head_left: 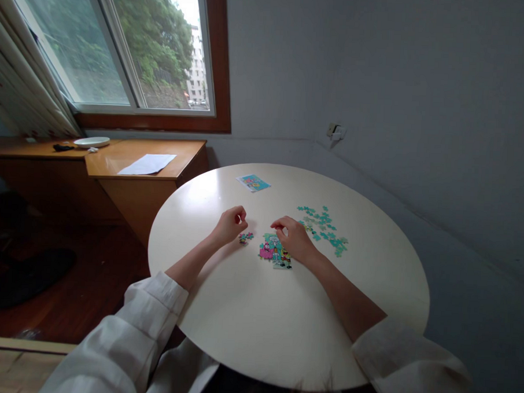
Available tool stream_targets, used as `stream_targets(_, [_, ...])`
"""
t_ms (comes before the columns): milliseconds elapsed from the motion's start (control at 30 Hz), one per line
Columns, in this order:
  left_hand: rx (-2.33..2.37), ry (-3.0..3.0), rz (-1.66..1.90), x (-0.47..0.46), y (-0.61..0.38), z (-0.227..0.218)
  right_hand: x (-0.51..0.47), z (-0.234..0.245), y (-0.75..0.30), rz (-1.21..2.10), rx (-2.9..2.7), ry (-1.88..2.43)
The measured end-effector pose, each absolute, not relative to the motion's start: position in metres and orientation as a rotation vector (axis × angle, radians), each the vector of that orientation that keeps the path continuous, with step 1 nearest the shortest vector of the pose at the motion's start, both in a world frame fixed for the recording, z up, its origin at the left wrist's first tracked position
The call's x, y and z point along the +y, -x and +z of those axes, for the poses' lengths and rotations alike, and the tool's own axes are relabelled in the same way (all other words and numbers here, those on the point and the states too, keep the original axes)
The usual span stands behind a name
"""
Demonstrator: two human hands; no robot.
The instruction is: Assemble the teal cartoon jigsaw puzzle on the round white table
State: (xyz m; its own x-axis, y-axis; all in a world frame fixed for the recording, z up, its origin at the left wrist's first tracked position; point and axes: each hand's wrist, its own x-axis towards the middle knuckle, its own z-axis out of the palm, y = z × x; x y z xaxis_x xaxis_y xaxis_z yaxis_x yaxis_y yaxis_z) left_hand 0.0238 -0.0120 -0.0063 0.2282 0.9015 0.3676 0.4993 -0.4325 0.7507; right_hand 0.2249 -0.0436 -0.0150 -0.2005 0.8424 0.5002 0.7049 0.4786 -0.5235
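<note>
A partly joined cartoon jigsaw puzzle (275, 256) lies on the round white table, showing pink, pale green and yellow figures. My right hand (295, 238) hovers over its upper right part, fingers bent and brought together, pointing left. Whatever may be between those fingertips is too small to make out. To the left, my left hand (231, 225) is raised with thumb and forefinger curled into a pinch; I cannot see what, if anything, it grips. Just below it sits a small cluster of pink and green puzzle pieces (245, 237).
Loose teal puzzle pieces (325, 227) spread to the right of my right hand. Toward the far edge of the round table (239, 311) lies a picture card (254, 183). A wooden desk (115, 166) at back left bears paper (148, 164) and a white plate (92, 142).
</note>
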Motion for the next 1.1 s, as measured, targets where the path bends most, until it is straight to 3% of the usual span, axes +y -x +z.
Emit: stream_targets(1100, [1.234, -1.990, 1.108, -0.0168, -0.0249, -0.0002, -0.0437, -0.0147, -0.2241, 0.239, -1.959, 1.282])
